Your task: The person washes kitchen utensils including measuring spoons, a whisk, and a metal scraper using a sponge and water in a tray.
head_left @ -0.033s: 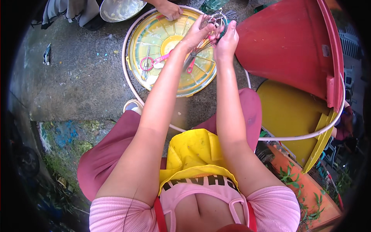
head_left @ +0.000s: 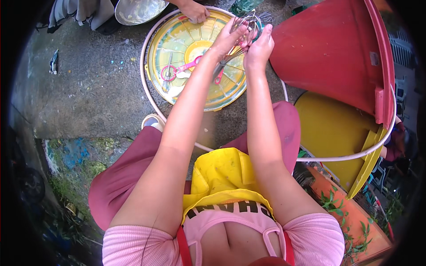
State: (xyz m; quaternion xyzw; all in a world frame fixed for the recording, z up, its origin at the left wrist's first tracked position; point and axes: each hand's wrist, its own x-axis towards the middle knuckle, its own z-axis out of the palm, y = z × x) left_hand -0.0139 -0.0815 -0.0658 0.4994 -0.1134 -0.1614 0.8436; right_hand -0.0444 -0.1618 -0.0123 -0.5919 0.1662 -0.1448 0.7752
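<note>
Over the far right part of a round yellow lid (head_left: 155,57), wet and streaked, both my hands are closed on a wire whisk (head_left: 254,27). My left hand (head_left: 227,39) has its fingers around the wire loops. My right hand (head_left: 259,49) grips from the other side, thumb up. More thin wires stick out at the right, perhaps from a second whisk; my fingers hide where they join. A metal handle slants down between my wrists. On the lid lie a pink ring-handled tool (head_left: 168,73), a pink-handled utensil (head_left: 188,65) and another pink handle (head_left: 219,77).
Another person's hand (head_left: 194,12) rests at the lid's far edge, near a metal bowl (head_left: 138,10). A pale hose (head_left: 151,98) curves around the lid and across to the right. A large red tub (head_left: 328,53) and a yellow container (head_left: 335,133) stand at right.
My right hand and the whisk have shifted very slightly left. Everything else looks the same.
</note>
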